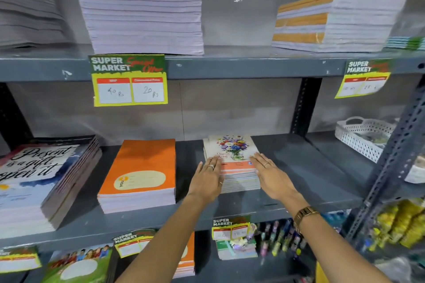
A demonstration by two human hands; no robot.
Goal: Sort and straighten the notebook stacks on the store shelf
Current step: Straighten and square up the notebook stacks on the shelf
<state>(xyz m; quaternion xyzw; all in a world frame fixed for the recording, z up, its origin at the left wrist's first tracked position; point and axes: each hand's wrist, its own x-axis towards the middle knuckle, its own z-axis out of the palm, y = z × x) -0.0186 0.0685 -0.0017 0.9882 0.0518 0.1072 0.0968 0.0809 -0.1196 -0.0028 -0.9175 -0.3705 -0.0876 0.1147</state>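
Observation:
A stack of flower-cover notebooks sits on the middle grey shelf. My left hand lies flat against the stack's left side, fingers straight and together. My right hand presses flat on its right side, with a gold watch on that wrist. Neither hand grasps anything. Left of this stack stands an orange-cover notebook stack, and further left a taller stack with a "Present is a gift" cover.
The upper shelf holds a tall white-edged stack, a grey stack and an orange-banded stack. Price tags hang from shelf edges. A white perforated basket sits at the right. Metal uprights frame the right side.

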